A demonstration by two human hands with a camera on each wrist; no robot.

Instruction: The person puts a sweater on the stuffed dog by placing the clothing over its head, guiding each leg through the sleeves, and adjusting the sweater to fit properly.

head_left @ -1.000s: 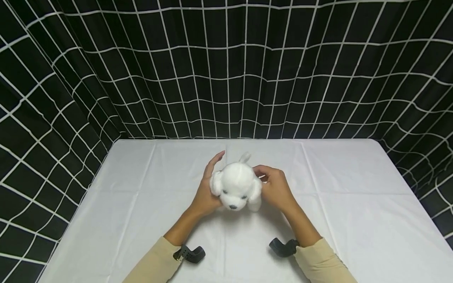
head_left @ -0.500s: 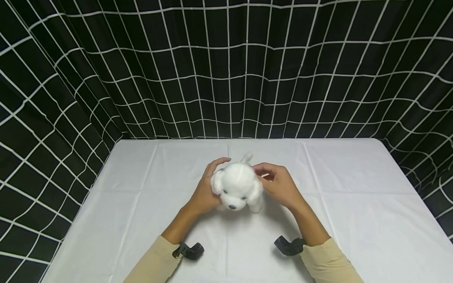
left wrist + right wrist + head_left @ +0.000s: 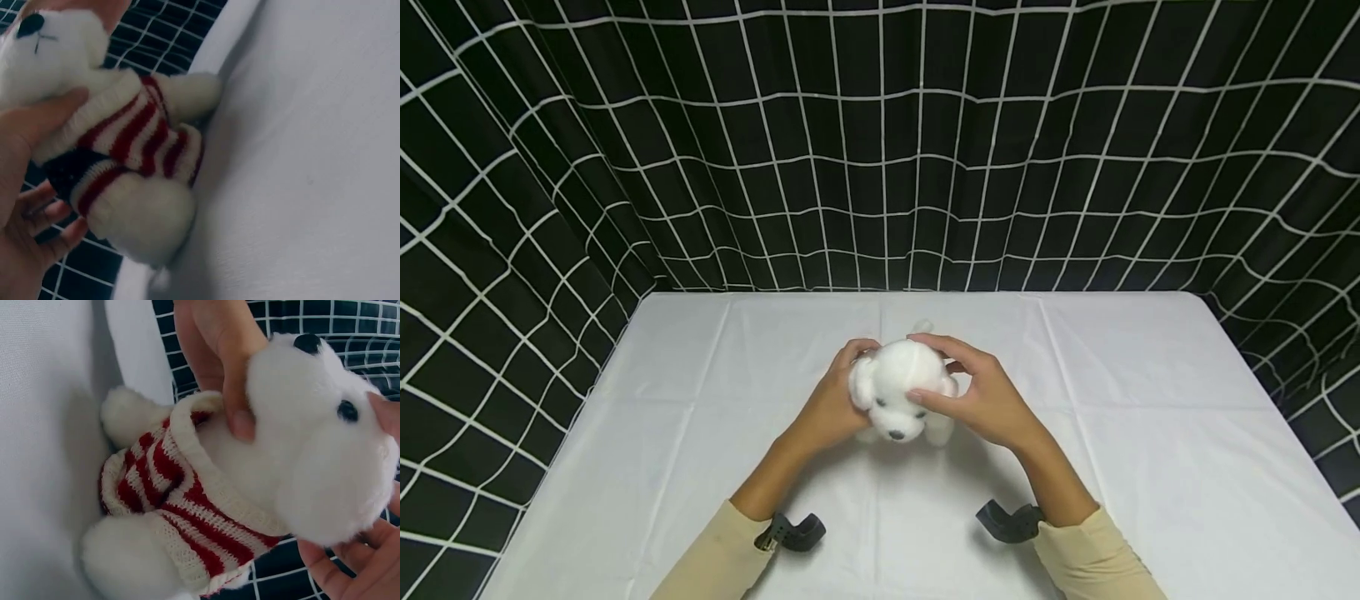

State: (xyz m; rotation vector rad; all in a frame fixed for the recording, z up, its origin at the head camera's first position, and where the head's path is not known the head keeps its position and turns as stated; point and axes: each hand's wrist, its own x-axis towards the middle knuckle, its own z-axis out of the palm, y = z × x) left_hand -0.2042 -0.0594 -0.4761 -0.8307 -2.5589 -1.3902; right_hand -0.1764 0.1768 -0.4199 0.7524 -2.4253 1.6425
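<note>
A white plush dog (image 3: 901, 371) with floppy ears and a dark nose stands on the white table, facing me in the head view. In the right wrist view it wears a red-and-cream striped knit sweater (image 3: 206, 519). My left hand (image 3: 833, 407) grips it from the left; its thumb (image 3: 240, 422) lies at the neck below the chin. My right hand (image 3: 992, 404) holds the head from the right, thumb over the brow near an eye, fingers reaching behind the head. The plush dog's front paws (image 3: 128, 556) are down at the tablecloth. Its back is mostly hidden in the head view.
A white cloth (image 3: 700, 500) with fold creases covers the table. Black curtains with a white grid (image 3: 880, 150) hang behind and at both sides. Black wrist-worn mounts (image 3: 1011, 523) stick out inward from the beige sleeves (image 3: 1093, 558).
My right hand has moved from the plush dog's side up onto its head, the thumb now across the brow. My left fingers have curled in closer behind it.
</note>
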